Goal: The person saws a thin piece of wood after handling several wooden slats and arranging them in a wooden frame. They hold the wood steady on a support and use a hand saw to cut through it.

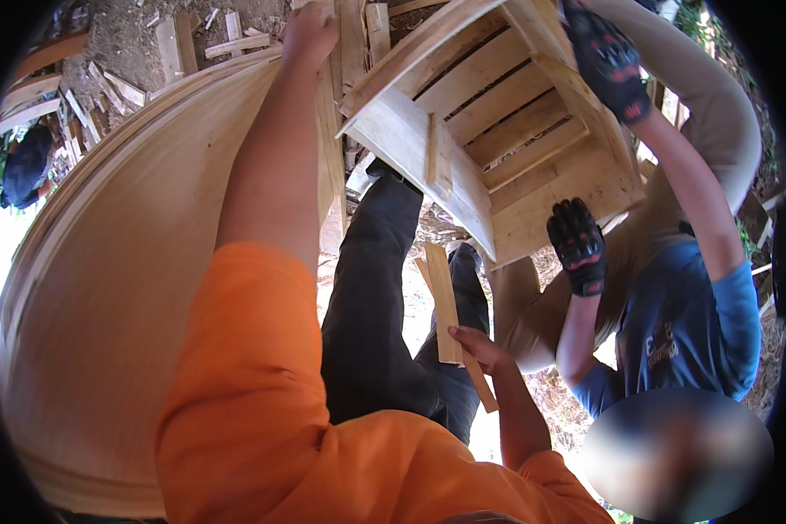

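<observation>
My left arm reaches to the far side, where my left hand [310, 37] is closed round the end of a light wooden board [327, 113] beside the big curved panel. Its fingertips are partly hidden. Close to my body, my right hand [479, 348] grips two thin wooden slats [446, 301], pinched between thumb and fingers and crossing at a slight angle. Ahead and to the right, a slatted wooden crate [515, 113] is tilted with its open side toward me. A co-worker's black-gloved hand [604, 61] is at its far right edge; the other glove [577, 244] touches its near side.
A large curved plywood panel [140, 262] fills the left side. Wood offcuts [236, 44] lie scattered on the dirt ground at the far left. The co-worker [690, 323] in a blue shirt is close on the right. My legs [371, 288] in black trousers are below the crate.
</observation>
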Action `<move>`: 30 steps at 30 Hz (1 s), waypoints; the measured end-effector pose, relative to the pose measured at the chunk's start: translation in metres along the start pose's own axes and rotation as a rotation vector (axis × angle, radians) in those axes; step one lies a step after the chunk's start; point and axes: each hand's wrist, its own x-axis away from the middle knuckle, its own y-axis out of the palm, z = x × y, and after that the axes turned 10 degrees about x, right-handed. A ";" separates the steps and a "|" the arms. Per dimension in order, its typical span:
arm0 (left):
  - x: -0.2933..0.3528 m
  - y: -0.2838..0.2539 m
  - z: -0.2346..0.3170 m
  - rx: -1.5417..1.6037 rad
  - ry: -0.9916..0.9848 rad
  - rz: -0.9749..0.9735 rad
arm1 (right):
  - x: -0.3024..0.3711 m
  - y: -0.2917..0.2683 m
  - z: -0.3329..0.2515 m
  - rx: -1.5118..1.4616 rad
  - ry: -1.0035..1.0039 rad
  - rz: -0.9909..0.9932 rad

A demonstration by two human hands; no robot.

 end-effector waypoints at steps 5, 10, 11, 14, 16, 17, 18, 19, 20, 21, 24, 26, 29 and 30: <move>-0.053 0.042 -0.010 -0.062 0.052 -0.266 | -0.028 0.006 -0.014 -0.103 0.084 -0.016; -0.102 0.102 -0.055 -0.217 -0.007 -0.388 | -0.035 0.006 -0.014 -0.128 0.103 0.007; -0.112 0.112 -0.060 -0.203 -0.068 -0.397 | -0.036 0.006 -0.020 -0.153 0.073 -0.001; -0.134 0.128 -0.063 -0.277 -0.031 -0.482 | -0.047 -0.004 -0.033 -0.212 0.196 -0.093; -0.150 0.127 -0.057 -0.361 0.062 -0.544 | -0.051 -0.008 -0.035 -0.231 0.220 -0.093; -0.158 0.125 -0.055 -0.404 0.112 -0.574 | -0.053 -0.007 -0.036 -0.239 0.227 -0.066; -0.164 0.122 -0.053 -0.447 0.162 -0.601 | -0.055 -0.006 -0.036 -0.246 0.233 -0.039; -0.167 0.118 -0.057 -0.494 0.209 -0.627 | -0.056 -0.005 -0.034 -0.252 0.228 -0.036; -0.166 0.113 -0.061 -0.494 0.257 -0.507 | -0.058 -0.004 -0.032 -0.256 0.223 -0.033; -0.163 0.108 -0.065 -0.476 0.271 -0.494 | -0.059 -0.004 -0.030 -0.258 0.217 -0.030; -0.137 0.058 -0.030 -0.413 0.367 -0.500 | -0.058 0.005 -0.032 -0.251 0.188 -0.077; -0.125 0.039 -0.038 -0.360 0.474 -0.542 | -0.061 0.007 -0.034 -0.247 0.170 -0.112; -0.097 0.012 -0.036 -0.248 0.512 -0.533 | -0.069 0.005 -0.024 -0.215 0.165 -0.137; -0.089 0.009 -0.040 -0.198 0.666 -0.412 | -0.070 0.004 -0.020 -0.202 0.168 -0.139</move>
